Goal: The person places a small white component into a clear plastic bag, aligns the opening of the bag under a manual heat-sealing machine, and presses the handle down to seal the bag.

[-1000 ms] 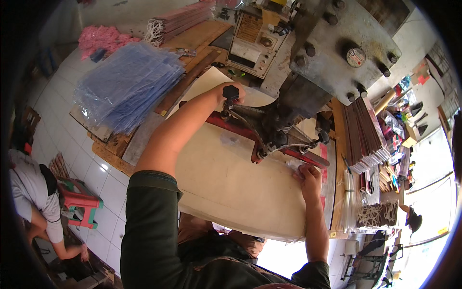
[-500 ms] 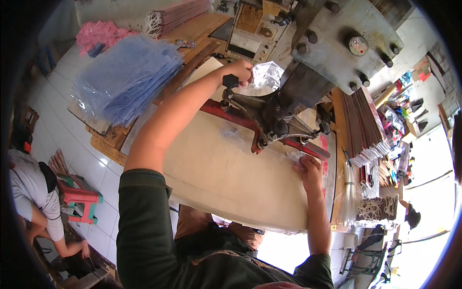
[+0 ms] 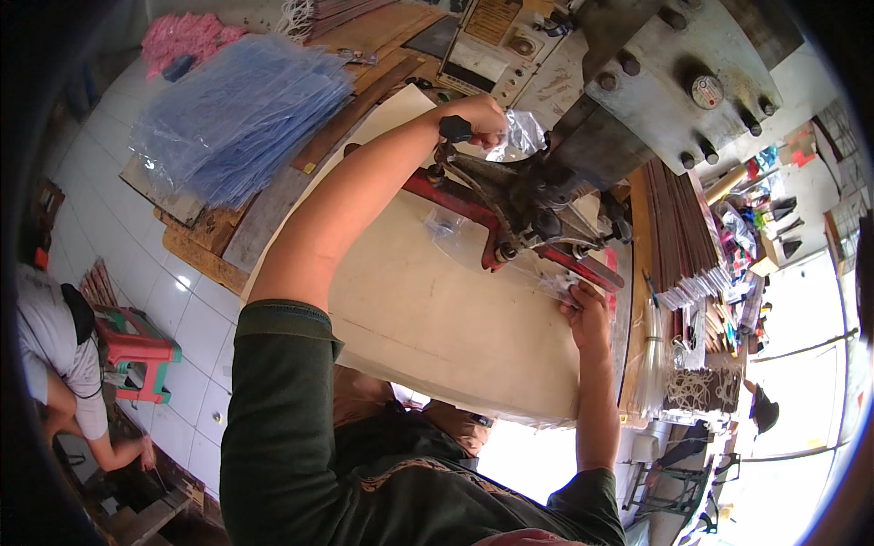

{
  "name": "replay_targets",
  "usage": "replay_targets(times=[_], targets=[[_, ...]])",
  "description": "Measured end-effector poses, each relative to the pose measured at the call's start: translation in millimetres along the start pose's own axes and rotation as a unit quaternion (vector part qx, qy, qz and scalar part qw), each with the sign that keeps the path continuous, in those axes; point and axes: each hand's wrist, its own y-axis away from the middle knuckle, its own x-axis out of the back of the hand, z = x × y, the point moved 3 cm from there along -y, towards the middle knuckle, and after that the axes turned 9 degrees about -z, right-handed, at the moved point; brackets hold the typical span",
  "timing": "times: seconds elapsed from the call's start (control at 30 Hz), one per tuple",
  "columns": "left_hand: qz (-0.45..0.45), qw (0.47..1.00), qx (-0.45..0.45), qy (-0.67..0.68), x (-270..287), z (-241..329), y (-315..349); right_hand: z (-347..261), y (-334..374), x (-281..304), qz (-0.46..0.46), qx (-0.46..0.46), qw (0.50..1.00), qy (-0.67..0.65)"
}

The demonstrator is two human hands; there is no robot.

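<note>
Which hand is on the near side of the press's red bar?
The right hand, pinching clear film near the right end of the red bar; the left hand is beyond it.

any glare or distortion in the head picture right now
Head view: right side blows out to white; glare flecks the clear plastic film and blue plastic sheets; the tan sheet bows at its front edge, likely from fisheye; corners go black.

Strong R-side glare (image 3: 801,391), edges bent & dk.

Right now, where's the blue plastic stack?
In the head view, the blue plastic stack lies upper left, beside the pink pile, left of the left hand.
</note>
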Motion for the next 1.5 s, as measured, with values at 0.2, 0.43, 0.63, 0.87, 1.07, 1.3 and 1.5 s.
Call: replay_targets(times=[0.2, 0.43, 0.63, 0.87, 1.07, 1.3, 1.5], targets=[[0.022, 0.997, -0.042, -0.053, 18.3, -18.4, 18.4, 6.1, 0.0, -10.1, -0.004, 0.009, 1.000, -0.004], [0.483, 0.827, -0.225, -0.180, 31.0, 16.3, 176.9, -1.0, 8.2, -3.9, 0.040, 0.013, 0.999, 0.019], [0.175, 0.973, 0.110, 0.099, -96.6, -35.3, 251.8, 0.3, 5.9, -18.7, -0.009, 0.018, 1.000, -0.013], [0.172, 0.919, 0.139, 0.325, -125.1, -63.7, 200.5, -1.5, 10.3, -19.2, 0.011, 0.021, 1.000, 0.005], [0.182, 0.937, 0.024, 0.296, -132.8, -80.8, 188.7, -3.6, 9.9, -17.0, -0.003, 0.030, 1.000, -0.009], [0.255, 0.933, -0.015, 0.251, -139.5, -80.6, 191.5, -5.7, 13.0, -24.0, 0.000, 0.037, 0.999, -0.003], [0.326, 0.928, 0.005, 0.179, -146.7, -71.6, 186.7, -1.2, 8.0, -20.4, 0.031, 0.052, 0.998, 0.011]])
